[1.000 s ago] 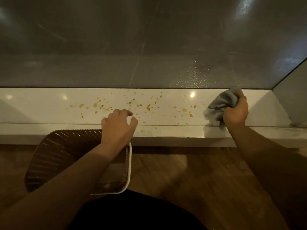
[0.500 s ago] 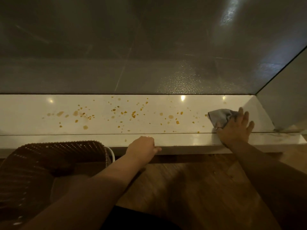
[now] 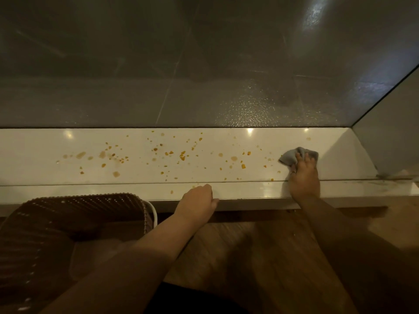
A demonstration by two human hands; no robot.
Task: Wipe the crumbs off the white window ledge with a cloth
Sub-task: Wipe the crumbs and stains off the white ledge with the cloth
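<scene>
The white window ledge [image 3: 34, 155] runs across the view below dark glass. Orange crumbs [image 3: 181, 155] lie scattered over its middle, with a few near the front lip. My right hand [image 3: 305, 177] presses a crumpled grey cloth [image 3: 290, 157] flat on the ledge near its right end, fingers spread over the cloth. My left hand [image 3: 198, 200] is curled over the ledge's front edge near the middle, holding nothing else.
A brown perforated basket [image 3: 68, 223] with a white rim stands on the wooden floor [image 3: 260, 257] below the ledge at the left. The grey side wall [image 3: 390, 132] closes the ledge at the right. Dirt lies in the right corner.
My right hand lowered the bunched cloth onto the ledge and flattened over it. My left hand dropped from above the ledge to its front edge. The view shifted right.
</scene>
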